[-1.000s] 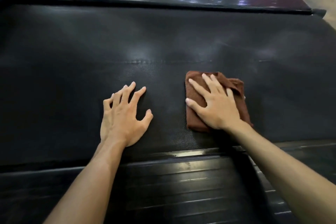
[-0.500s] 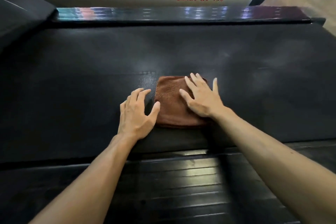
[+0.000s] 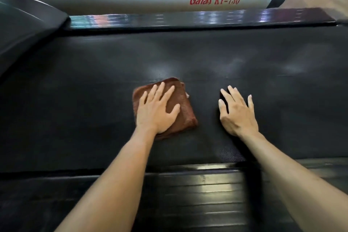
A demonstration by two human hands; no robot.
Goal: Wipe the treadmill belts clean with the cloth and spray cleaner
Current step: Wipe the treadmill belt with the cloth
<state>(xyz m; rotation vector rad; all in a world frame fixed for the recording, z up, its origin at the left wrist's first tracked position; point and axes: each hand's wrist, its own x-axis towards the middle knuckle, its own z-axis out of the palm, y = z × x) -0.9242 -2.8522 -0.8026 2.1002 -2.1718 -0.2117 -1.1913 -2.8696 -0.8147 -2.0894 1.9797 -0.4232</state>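
Note:
A folded brown cloth (image 3: 185, 111) lies on the black treadmill belt (image 3: 94, 100), near its middle. My left hand (image 3: 157, 111) presses flat on the cloth with straight, spread fingers. My right hand (image 3: 237, 113) rests flat on the bare belt a short way to the right of the cloth, fingers straight. Pale smears show on the belt beyond the hands. No spray bottle is in view.
A ribbed black side rail (image 3: 197, 190) runs along the near edge of the belt. Across the belt lie a glossy black rail (image 3: 188, 19) and a silver frame tube (image 3: 150, 2) with red lettering. A dark motor cover (image 3: 24, 30) rises at the far left.
The cloth passed from my right hand to my left. My right hand slid it leftwards, then let go and moved to the bare belt; my left hand now presses on it.

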